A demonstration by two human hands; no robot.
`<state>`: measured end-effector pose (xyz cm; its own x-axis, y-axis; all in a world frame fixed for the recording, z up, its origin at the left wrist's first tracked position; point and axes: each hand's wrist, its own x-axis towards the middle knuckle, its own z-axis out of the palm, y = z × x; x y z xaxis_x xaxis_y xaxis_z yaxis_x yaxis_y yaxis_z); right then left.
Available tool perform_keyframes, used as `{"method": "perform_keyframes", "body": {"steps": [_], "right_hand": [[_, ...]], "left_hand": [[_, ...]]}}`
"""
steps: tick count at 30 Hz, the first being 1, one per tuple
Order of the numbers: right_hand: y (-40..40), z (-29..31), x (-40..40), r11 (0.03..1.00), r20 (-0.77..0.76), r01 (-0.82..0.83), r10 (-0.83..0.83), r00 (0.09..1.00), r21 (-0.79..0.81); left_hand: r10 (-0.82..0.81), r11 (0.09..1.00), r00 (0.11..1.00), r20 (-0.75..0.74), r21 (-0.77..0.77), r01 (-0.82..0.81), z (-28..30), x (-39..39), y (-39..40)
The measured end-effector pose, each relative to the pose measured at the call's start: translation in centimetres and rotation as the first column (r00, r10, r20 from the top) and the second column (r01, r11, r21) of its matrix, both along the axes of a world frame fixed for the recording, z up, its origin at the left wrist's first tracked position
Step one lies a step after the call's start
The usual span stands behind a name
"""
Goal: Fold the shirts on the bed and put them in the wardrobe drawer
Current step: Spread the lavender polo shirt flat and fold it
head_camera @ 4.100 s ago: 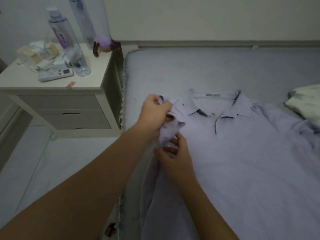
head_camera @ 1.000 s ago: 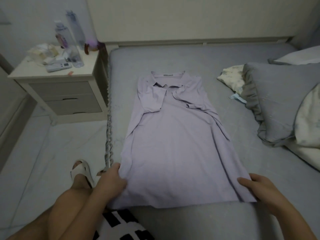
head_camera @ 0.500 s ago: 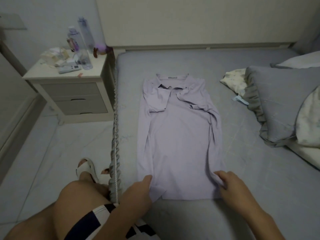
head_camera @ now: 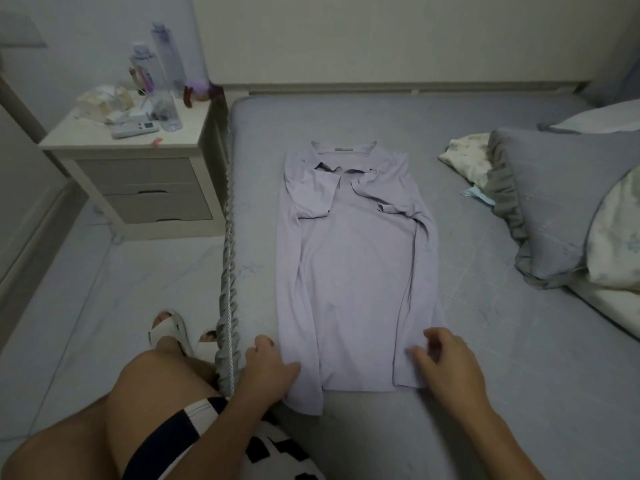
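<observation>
A: Where does the shirt [head_camera: 356, 271] lie?

B: Flat on the bed [head_camera: 502, 341], collar toward 12 o'clock, hem toward 6, near the person. Both long sides are turned inward and the sleeves are laid across the chest, so it makes one narrow strip. My reading is that this is set up for folding along its length.

A: The hands?

B: One at each hem corner. Left hand [head_camera: 266, 367] at about 7 o'clock of the shirt, fingers resting on the cloth at the corner, where a flap of hem hangs over the bed edge. I cannot tell whether it pinches or only presses. Right hand [head_camera: 446, 363] at about 5 o'clock, fingers loosely curled, fingertips on or just above the folded edge; no clear grip visible.

A: Why there?

B: Probably to hold the side folds in place and to take the hem for lifting toward the collar.

A: Anything nearby?

B: Pillow [head_camera: 554, 202] at 3 o'clock, well apart. Nightstand [head_camera: 138, 174] at 10 o'clock, off the bed. No wardrobe in view.
</observation>
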<state>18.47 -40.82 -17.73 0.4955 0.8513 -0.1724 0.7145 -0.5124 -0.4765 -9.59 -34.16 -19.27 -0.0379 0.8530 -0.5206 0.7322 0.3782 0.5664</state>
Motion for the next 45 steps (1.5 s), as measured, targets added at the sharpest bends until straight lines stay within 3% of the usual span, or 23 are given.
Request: {"method": "perform_keyframes", "body": {"steps": [2, 5, 9, 11, 14, 16, 18, 21, 24, 25, 28, 31, 33, 35, 38, 40, 42, 45], "right_hand": [[0.6, -0.4, -1.2, 0.994, -0.010, 0.090, -0.090, 0.996, -0.064], [2.1, -0.7, -2.4, 0.985, 0.044, 0.079, -0.073, 0.996, -0.151], [2.9, 0.1, -3.0, 0.998, 0.013, 0.053, -0.053, 0.998, 0.018], [2.6, 0.2, -3.6, 0.995, -0.009, 0.029, -0.029, 1.000, 0.092], [1.7, -0.3, -4.0, 0.999, 0.018, 0.007, -0.006, 1.000, -0.052], [1.2, -0.9, -3.8, 0.983, 0.085, 0.028, -0.013, 0.996, -0.182], [1.0, -1.3, -3.7, 0.977, 0.129, 0.010, 0.018, 0.992, -0.214], [0.9, -0.7, -3.9, 0.995, 0.161, -0.075, 0.084, 0.983, -0.059], [0.7, 0.0, -4.5, 0.969, 0.166, -0.170, 0.140, 0.976, 0.178], [0.5, 0.1, -5.0, 0.966, 0.155, -0.228, 0.208, 0.966, 0.125], [-0.1, -0.6, -5.8, 0.901, 0.110, -0.350, 0.387, 0.916, -0.255], [-0.4, -0.4, -5.1, 0.962, 0.021, -0.257, 0.260, 0.965, -0.093], [-0.4, -0.2, -3.7, 0.988, 0.124, -0.151, 0.145, 0.982, 0.035], [-0.4, -0.4, -1.8, 0.998, 0.194, -0.001, -0.011, 0.981, 0.060], [-0.6, -0.8, 0.9, 0.984, -0.040, 0.136, -0.141, 0.989, -0.116], [-0.6, -1.3, 1.4, 0.981, -0.195, 0.075, -0.110, 0.975, -0.180], [-0.8, -1.9, 1.7, 0.992, -0.242, 0.048, -0.075, 0.967, -0.115], [-0.8, -1.7, 2.1, 0.990, -0.372, 0.137, -0.123, 0.920, 0.013]], "left_hand": [[0.032, 0.994, 0.992, 0.121, -0.104, -0.019, -0.3, 0.3, 0.3], [-0.016, 0.999, 0.987, 0.162, -0.038, 0.022, -0.7, 0.6, 0.7], [0.081, 0.996, 0.964, 0.254, 0.026, -0.090, -0.7, 0.9, 0.6], [0.088, 0.994, 0.971, 0.222, 0.047, -0.100, -0.8, 1.0, 0.7], [0.086, 0.996, 0.983, 0.165, 0.024, -0.091, -1.3, 0.8, 0.5], [0.103, 0.994, 0.965, 0.240, 0.003, -0.107, -1.6, 0.7, 0.4], [0.088, 0.993, 0.952, 0.292, 0.044, -0.106, -1.6, 0.8, 0.4], [0.059, 0.983, 0.961, 0.269, 0.150, -0.102, -1.8, 0.9, 0.1], [0.051, 0.993, 0.975, 0.215, 0.097, -0.073, -2.1, 1.0, -0.2], [0.052, 0.996, 0.976, 0.212, 0.054, -0.065, -2.1, 1.0, -0.4], [0.061, 0.998, 0.977, 0.207, 0.011, -0.065, -2.1, 1.1, -0.6], [0.004, 1.000, 0.995, 0.104, 0.027, -0.007, -2.1, 0.9, -0.8], [-0.025, 1.000, 0.997, 0.072, 0.008, 0.024, -2.2, 0.6, -0.9], [-0.024, 1.000, 0.995, 0.095, -0.017, 0.025, -2.2, 0.4, -0.8], [0.117, 0.992, 0.962, 0.247, -0.080, -0.100, -1.9, 0.2, -0.2], [0.159, 0.986, 0.947, 0.281, -0.099, -0.136, -1.8, 0.1, -0.1], [0.070, 0.995, 0.972, 0.226, -0.090, -0.051, -1.6, 0.1, -0.2], [-0.064, 0.988, 0.978, 0.197, -0.126, 0.090, -1.2, -0.2, -0.2]]}}
